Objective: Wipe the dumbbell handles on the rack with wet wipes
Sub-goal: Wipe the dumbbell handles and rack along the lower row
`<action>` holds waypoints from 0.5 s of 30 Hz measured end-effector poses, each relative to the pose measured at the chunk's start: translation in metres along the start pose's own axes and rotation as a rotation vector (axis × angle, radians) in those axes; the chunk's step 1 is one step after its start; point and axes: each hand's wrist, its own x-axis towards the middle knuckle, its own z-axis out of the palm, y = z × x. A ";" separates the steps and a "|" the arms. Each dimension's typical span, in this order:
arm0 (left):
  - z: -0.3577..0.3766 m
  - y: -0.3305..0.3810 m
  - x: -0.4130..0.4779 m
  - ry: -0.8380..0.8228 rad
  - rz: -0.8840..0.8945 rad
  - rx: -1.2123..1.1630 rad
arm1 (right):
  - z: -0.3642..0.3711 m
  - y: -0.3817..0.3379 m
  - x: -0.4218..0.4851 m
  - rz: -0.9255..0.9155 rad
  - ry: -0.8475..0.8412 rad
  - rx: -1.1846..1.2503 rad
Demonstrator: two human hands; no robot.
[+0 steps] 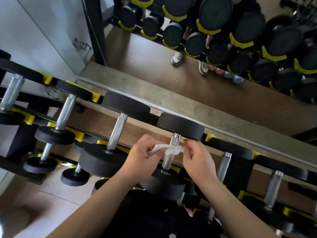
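Pinches the wet wipe (pixel 169 149) by both ends, left grip (pixel 144 155) and right grip (pixel 197 157) curled tight, stretching it crosswise over the dumbbell handle (pixel 175 140) on the rack (pixel 154 117). Sits midway between grips, long axis pointing away from the body.

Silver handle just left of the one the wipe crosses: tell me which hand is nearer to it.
Left. The left hand sits just right of that handle, pinching the wipe; the right hand is farther right, beyond the next handle.
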 end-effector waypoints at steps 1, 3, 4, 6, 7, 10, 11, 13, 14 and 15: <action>-0.001 0.001 0.000 0.016 0.010 0.034 | -0.004 -0.003 0.002 -0.055 0.050 0.019; -0.003 0.003 0.002 0.033 -0.038 0.091 | -0.013 -0.010 0.007 -0.205 0.163 -0.002; -0.004 0.003 0.003 0.055 -0.079 0.133 | -0.018 -0.014 0.010 -0.293 0.230 -0.032; -0.008 0.001 0.009 0.131 -0.110 0.244 | -0.026 -0.023 0.025 -0.423 0.328 -0.094; -0.010 0.000 0.012 0.171 -0.117 0.291 | -0.029 -0.028 0.035 -0.444 0.337 -0.126; -0.014 -0.002 0.019 0.242 -0.135 0.409 | -0.029 -0.043 0.070 -0.360 0.189 -0.207; -0.013 -0.004 0.022 0.233 -0.146 0.445 | -0.024 -0.045 0.081 -0.312 0.120 -0.212; -0.002 -0.008 0.028 0.170 -0.172 0.489 | -0.011 -0.045 0.095 -0.273 0.096 -0.234; 0.009 -0.012 0.031 0.117 -0.181 0.475 | -0.008 -0.044 0.099 -0.276 0.125 -0.249; 0.022 -0.018 0.035 0.057 -0.191 0.453 | -0.006 -0.043 0.101 -0.270 0.147 -0.255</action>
